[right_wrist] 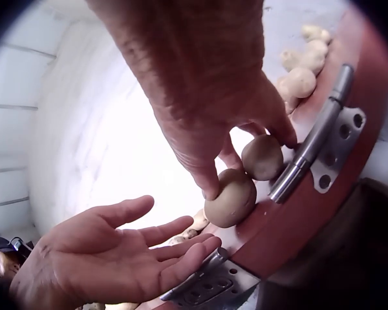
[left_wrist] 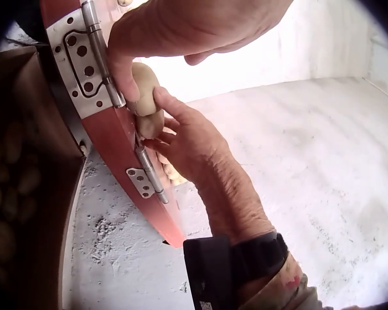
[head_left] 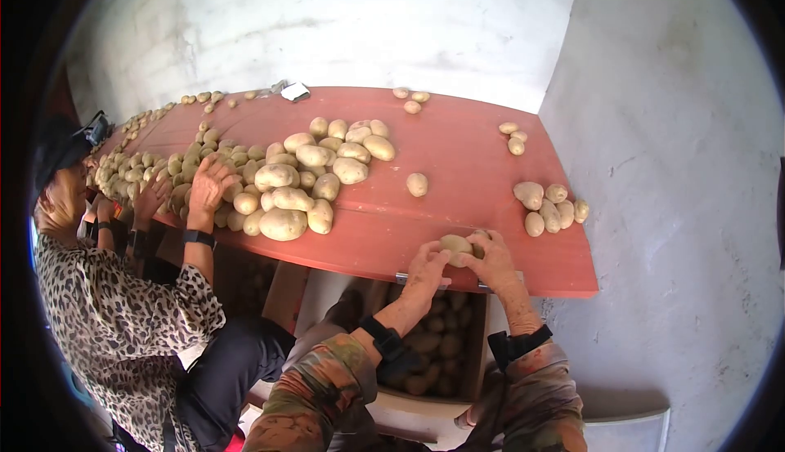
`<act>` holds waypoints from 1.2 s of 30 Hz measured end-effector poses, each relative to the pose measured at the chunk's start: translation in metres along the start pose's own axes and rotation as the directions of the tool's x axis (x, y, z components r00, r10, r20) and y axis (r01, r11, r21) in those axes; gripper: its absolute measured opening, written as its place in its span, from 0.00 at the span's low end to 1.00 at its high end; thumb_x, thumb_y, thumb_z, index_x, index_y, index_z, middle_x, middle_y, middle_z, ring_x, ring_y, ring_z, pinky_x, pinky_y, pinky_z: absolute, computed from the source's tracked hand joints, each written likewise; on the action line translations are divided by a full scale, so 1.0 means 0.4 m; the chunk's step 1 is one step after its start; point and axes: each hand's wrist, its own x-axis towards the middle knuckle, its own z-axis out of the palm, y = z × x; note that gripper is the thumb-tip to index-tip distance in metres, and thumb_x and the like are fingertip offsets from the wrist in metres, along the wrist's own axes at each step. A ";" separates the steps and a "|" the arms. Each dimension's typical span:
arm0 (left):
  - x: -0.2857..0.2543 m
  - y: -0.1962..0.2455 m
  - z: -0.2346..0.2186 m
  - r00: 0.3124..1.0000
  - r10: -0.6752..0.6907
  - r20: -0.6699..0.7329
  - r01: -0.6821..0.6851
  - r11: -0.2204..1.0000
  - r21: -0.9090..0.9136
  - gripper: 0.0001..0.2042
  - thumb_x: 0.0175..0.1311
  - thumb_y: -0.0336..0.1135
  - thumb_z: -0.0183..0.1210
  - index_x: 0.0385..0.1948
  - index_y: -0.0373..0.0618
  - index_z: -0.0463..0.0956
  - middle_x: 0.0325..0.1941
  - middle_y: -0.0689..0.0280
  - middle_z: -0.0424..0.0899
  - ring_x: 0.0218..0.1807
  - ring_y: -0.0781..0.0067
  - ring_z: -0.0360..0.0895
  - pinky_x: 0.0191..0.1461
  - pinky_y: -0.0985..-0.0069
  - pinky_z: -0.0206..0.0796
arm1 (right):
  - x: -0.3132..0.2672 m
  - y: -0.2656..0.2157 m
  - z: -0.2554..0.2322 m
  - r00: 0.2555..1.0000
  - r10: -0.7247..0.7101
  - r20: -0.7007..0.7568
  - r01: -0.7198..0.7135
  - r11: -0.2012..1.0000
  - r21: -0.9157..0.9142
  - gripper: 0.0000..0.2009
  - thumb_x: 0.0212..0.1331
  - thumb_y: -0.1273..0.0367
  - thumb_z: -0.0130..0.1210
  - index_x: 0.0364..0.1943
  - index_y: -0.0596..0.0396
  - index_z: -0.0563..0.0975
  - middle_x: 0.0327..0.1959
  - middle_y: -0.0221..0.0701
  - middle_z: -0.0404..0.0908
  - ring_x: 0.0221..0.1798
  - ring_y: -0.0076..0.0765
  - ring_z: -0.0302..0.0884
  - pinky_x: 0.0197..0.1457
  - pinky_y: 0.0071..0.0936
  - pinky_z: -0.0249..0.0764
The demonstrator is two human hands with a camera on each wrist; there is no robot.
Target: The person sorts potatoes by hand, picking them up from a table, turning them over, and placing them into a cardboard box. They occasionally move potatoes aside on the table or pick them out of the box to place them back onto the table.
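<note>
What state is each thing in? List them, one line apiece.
Left hand, open, fingers extended
Right hand, curled, gripping
Larger potato, held, unpeeled
Smaller potato, held, unpeeled
Potato pile, loosely heaped
Red table, partly covered
Box, open-topped, containing potatoes
Hinges, exposed at table edge
Wristbands, strapped on

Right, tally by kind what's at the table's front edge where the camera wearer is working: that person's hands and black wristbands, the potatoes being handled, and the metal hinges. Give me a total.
Hands: 2 (left hand, right hand)
Black wristbands: 2
Potatoes at the right hand: 2
Metal hinges: 2
Total: 8
</note>
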 end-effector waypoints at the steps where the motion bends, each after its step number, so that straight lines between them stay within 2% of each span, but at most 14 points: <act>1: 0.002 0.000 -0.002 1.000 0.000 0.002 0.000 1.000 0.002 0.23 0.63 0.42 0.54 0.58 0.43 0.64 0.52 0.61 0.70 0.53 0.65 0.67 0.46 0.70 0.70 | -0.005 -0.015 0.002 1.000 -0.009 0.022 0.009 1.000 0.004 0.24 0.42 0.57 0.65 0.46 0.48 0.77 0.56 0.44 0.68 0.58 0.55 0.66 0.60 0.44 0.65; 5: 0.012 -0.005 -0.023 1.000 0.004 -0.004 -0.004 0.999 0.042 0.23 0.63 0.42 0.54 0.58 0.44 0.64 0.51 0.63 0.72 0.52 0.68 0.70 0.45 0.72 0.69 | -0.021 -0.065 -0.018 0.994 0.010 0.107 -0.010 1.000 0.004 0.22 0.43 0.62 0.67 0.44 0.54 0.75 0.52 0.40 0.72 0.57 0.48 0.68 0.60 0.37 0.66; 9: 0.011 0.012 -0.032 0.999 0.018 -0.047 -0.014 0.995 0.101 0.22 0.64 0.41 0.53 0.57 0.44 0.65 0.52 0.63 0.73 0.51 0.70 0.72 0.45 0.73 0.69 | -0.031 -0.068 -0.013 0.991 -0.051 0.124 0.035 0.992 0.121 0.22 0.42 0.65 0.67 0.44 0.55 0.75 0.52 0.40 0.71 0.57 0.47 0.68 0.60 0.37 0.66; 12: 0.001 0.038 -0.037 0.998 0.007 -0.065 -0.001 0.996 0.094 0.21 0.64 0.42 0.53 0.56 0.45 0.65 0.52 0.63 0.73 0.51 0.71 0.72 0.43 0.74 0.69 | -0.031 -0.087 -0.012 0.993 -0.077 0.086 0.065 0.989 0.136 0.21 0.45 0.68 0.66 0.45 0.55 0.74 0.51 0.35 0.74 0.54 0.39 0.72 0.58 0.34 0.68; 14: 0.004 0.041 -0.040 0.997 0.000 -0.077 0.004 0.998 0.058 0.21 0.63 0.42 0.53 0.55 0.45 0.65 0.50 0.63 0.74 0.49 0.72 0.73 0.41 0.74 0.70 | -0.014 -0.079 -0.001 0.981 -0.090 0.170 -0.005 0.871 0.491 0.20 0.48 0.71 0.63 0.48 0.55 0.73 0.47 0.31 0.75 0.48 0.30 0.73 0.54 0.28 0.71; 15: 0.006 0.041 -0.040 0.996 -0.005 -0.090 0.007 1.000 0.022 0.20 0.63 0.43 0.54 0.54 0.45 0.66 0.49 0.63 0.74 0.47 0.73 0.74 0.39 0.75 0.71 | -0.009 -0.091 -0.003 0.982 -0.079 0.169 -0.014 0.872 0.489 0.20 0.48 0.71 0.63 0.48 0.55 0.73 0.47 0.31 0.75 0.48 0.30 0.73 0.54 0.28 0.71; 17: 0.001 0.047 -0.043 0.999 -0.032 -0.020 0.031 0.999 -0.043 0.19 0.63 0.44 0.54 0.53 0.46 0.66 0.47 0.64 0.75 0.44 0.73 0.76 0.37 0.76 0.72 | -0.009 -0.127 -0.011 0.967 -0.130 0.218 -0.063 0.709 0.702 0.19 0.52 0.73 0.58 0.51 0.54 0.71 0.44 0.30 0.75 0.44 0.24 0.73 0.45 0.24 0.74; 21: 0.008 0.049 -0.061 0.994 -0.045 0.098 0.054 0.994 -0.095 0.17 0.64 0.46 0.52 0.50 0.47 0.67 0.41 0.66 0.78 0.37 0.74 0.78 0.34 0.75 0.73 | -0.012 -0.168 -0.052 0.962 0.016 0.271 -0.210 0.676 0.706 0.18 0.56 0.71 0.54 0.53 0.54 0.70 0.43 0.33 0.76 0.41 0.26 0.75 0.35 0.23 0.75; 23: 0.000 0.054 -0.063 0.990 -0.056 0.129 0.068 0.994 -0.088 0.17 0.65 0.46 0.52 0.50 0.47 0.67 0.41 0.66 0.78 0.38 0.73 0.78 0.34 0.75 0.73 | -0.015 -0.175 -0.074 0.914 0.090 0.395 -0.387 0.482 0.786 0.19 0.59 0.67 0.53 0.54 0.57 0.69 0.43 0.36 0.75 0.37 0.29 0.76 0.25 0.21 0.72; 24: -0.004 0.055 -0.064 0.990 -0.047 0.134 0.059 0.995 -0.083 0.17 0.64 0.46 0.52 0.50 0.47 0.67 0.41 0.66 0.78 0.38 0.73 0.78 0.34 0.75 0.73 | -0.020 -0.180 -0.083 0.909 0.105 0.404 -0.403 0.476 0.782 0.19 0.59 0.67 0.53 0.54 0.57 0.69 0.43 0.36 0.75 0.37 0.29 0.76 0.25 0.21 0.72; 28: -0.012 0.063 -0.059 0.994 -0.043 0.101 0.048 0.998 -0.050 0.18 0.64 0.46 0.52 0.51 0.47 0.67 0.42 0.65 0.78 0.39 0.72 0.78 0.32 0.76 0.73 | -0.042 -0.171 -0.090 0.903 0.095 0.419 -0.375 0.649 0.662 0.19 0.60 0.63 0.50 0.54 0.55 0.70 0.43 0.36 0.76 0.36 0.30 0.78 0.25 0.20 0.72; 31: -0.012 0.068 -0.057 0.997 -0.062 0.045 0.064 0.997 -0.040 0.19 0.64 0.46 0.52 0.51 0.46 0.68 0.43 0.65 0.77 0.39 0.72 0.78 0.32 0.76 0.74 | -0.058 -0.170 -0.112 0.830 0.094 0.549 -0.466 0.659 0.591 0.19 0.61 0.62 0.51 0.54 0.53 0.70 0.39 0.35 0.77 0.28 0.28 0.78 0.21 0.20 0.71; 33: -0.019 0.074 -0.055 0.998 -0.050 0.030 0.050 0.999 -0.018 0.19 0.64 0.46 0.53 0.52 0.46 0.68 0.42 0.64 0.77 0.39 0.72 0.78 0.32 0.75 0.74 | -0.063 -0.171 -0.124 0.688 0.113 0.717 -0.496 0.794 0.352 0.19 0.60 0.60 0.52 0.54 0.50 0.70 0.34 0.32 0.77 0.19 0.24 0.74 0.16 0.20 0.69; 36: -0.018 0.061 -0.056 0.999 -0.053 0.009 0.053 0.999 0.010 0.19 0.63 0.45 0.54 0.52 0.46 0.68 0.42 0.64 0.77 0.38 0.72 0.77 0.32 0.75 0.74 | -0.092 -0.173 -0.119 0.689 0.086 0.720 -0.377 0.890 0.255 0.21 0.60 0.58 0.51 0.55 0.49 0.70 0.31 0.30 0.77 0.15 0.22 0.71 0.15 0.19 0.68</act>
